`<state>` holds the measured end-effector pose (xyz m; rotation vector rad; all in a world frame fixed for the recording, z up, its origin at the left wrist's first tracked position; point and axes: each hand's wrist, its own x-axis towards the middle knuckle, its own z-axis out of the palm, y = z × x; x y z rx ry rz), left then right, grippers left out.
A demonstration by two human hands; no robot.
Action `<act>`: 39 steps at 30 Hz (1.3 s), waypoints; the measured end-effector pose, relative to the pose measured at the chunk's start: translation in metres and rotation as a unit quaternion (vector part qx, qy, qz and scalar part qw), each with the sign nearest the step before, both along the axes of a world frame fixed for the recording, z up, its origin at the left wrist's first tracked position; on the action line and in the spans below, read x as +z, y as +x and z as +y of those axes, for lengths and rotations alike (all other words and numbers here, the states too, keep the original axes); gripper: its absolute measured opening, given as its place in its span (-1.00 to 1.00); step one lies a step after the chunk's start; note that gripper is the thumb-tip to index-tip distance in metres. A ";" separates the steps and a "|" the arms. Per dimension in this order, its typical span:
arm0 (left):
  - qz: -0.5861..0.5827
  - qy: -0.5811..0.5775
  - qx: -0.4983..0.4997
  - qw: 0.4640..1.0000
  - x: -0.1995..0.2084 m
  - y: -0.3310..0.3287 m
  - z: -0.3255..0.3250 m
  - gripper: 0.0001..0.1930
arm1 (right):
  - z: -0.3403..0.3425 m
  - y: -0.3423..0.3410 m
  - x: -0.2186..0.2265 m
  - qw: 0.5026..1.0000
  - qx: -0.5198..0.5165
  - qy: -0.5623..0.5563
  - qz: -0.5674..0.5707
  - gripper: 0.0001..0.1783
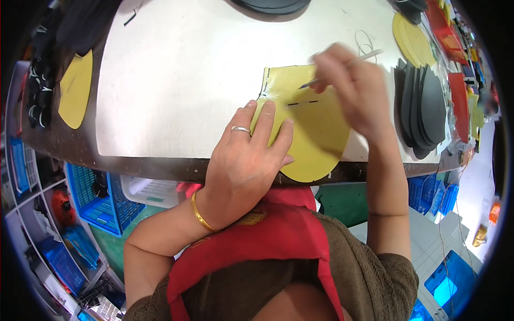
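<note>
A yellow template with a rounded lower end point(321, 155) lies on the white board point(160, 96), its lower tip reaching over the table's front edge. Short black dashes or slots run along its upper left edge and across its middle. Spread flat over its left side, my left hand point(249, 144) presses it with fingers apart. My right hand point(350, 85) is closed round a slim pale pen point(369, 55), slightly blurred. The pen's dark bluish tip points down to the left, above the template's upper part; whether it touches cannot be told.
Stacked dark grey rounded pieces point(428, 109) stand at the right, beyond them yellow pieces point(412, 40). More dark pieces point(273, 4) lie at the far edge. Another yellow piece point(76, 91) rests at the left. Blue crates point(101, 198) sit below the table.
</note>
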<state>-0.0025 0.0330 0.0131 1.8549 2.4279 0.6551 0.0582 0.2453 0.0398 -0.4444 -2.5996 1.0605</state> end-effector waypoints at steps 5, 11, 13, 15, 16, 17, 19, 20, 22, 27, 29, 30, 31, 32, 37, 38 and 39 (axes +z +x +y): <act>0.011 -0.001 -0.007 1.000 0.004 0.000 0.000 -0.44 | 0.012 0.006 -0.008 0.994 -0.002 -0.088 0.066 -0.72; 0.020 -0.028 -0.004 0.999 0.003 0.002 0.004 -0.44 | -0.020 -0.013 -0.021 0.988 0.120 0.094 0.000 -0.70; 0.015 -0.042 0.000 0.999 0.004 0.001 0.004 -0.44 | -0.021 -0.014 -0.016 0.982 0.109 0.156 -0.010 -0.68; 0.020 -0.040 0.000 0.999 0.003 0.001 0.003 -0.44 | -0.011 -0.008 -0.015 0.991 0.074 0.116 0.000 -0.68; 0.024 -0.037 0.000 0.999 0.003 0.001 0.002 -0.44 | -0.004 -0.003 -0.014 0.996 0.037 0.075 0.010 -0.68; 0.024 -0.035 -0.003 0.999 0.004 0.001 0.004 -0.44 | 0.009 0.004 -0.011 0.999 0.002 0.022 0.049 -0.68; 0.021 -0.047 -0.005 0.999 0.008 0.002 0.006 -0.43 | 0.031 0.015 -0.011 0.992 -0.066 -0.076 0.074 -0.68; 0.020 -0.043 -0.011 0.999 0.008 0.002 0.007 -0.43 | 0.034 0.016 -0.014 0.992 -0.072 -0.071 0.074 -0.68; 0.030 -0.067 -0.010 0.997 0.009 0.001 0.006 -0.40 | 0.041 0.021 -0.021 0.990 -0.073 -0.093 0.077 -0.66; 0.046 -0.093 0.006 0.995 0.009 0.004 0.008 -0.31 | 0.039 0.019 -0.028 0.995 -0.077 -0.052 0.039 -0.65; 0.052 -0.094 0.010 0.994 0.009 0.004 0.009 -0.31 | 0.039 0.022 -0.025 0.998 -0.057 0.035 0.018 -0.63; 0.055 -0.103 0.013 0.993 0.011 0.004 0.009 -0.30 | 0.040 0.027 -0.021 0.998 -0.058 0.033 0.018 -0.63; 0.057 -0.113 0.016 0.992 0.012 0.005 0.009 -0.30 | 0.043 0.035 -0.016 0.993 -0.079 0.083 -0.006 -0.63; 0.057 -0.113 0.014 0.992 0.012 0.004 0.010 -0.30 | 0.047 0.042 -0.013 0.985 -0.101 0.133 -0.029 -0.63; 0.053 -0.117 0.005 0.992 0.014 0.003 0.010 -0.31 | 0.041 0.044 -0.019 0.995 -0.037 0.080 0.047 -0.67; 0.054 -0.116 0.005 0.992 0.014 0.002 0.010 -0.31 | 0.041 0.044 -0.020 0.995 -0.038 0.080 0.048 -0.67; 0.053 -0.117 0.002 0.992 0.014 0.002 0.010 -0.31 | 0.041 0.044 -0.022 0.994 -0.045 0.091 0.034 -0.67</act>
